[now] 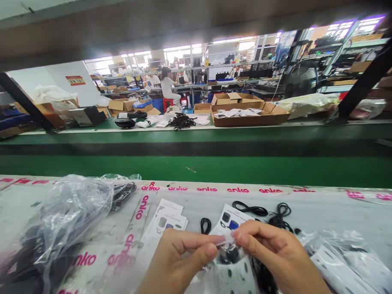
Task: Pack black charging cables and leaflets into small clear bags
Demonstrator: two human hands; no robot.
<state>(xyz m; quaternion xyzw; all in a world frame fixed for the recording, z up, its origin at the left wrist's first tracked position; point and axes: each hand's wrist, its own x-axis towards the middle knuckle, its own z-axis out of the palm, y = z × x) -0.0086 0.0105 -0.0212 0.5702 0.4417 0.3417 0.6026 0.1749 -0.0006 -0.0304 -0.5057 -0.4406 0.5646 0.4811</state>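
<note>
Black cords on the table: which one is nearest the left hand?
The small coiled cord just above the left hand; the flat loop and the tangle lie farther right.

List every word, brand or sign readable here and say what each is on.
"anko": pink, repeated along the bench cover.
Wall sign: red and yellow, too small to read.
Leaflets: print too small to read.
</note>
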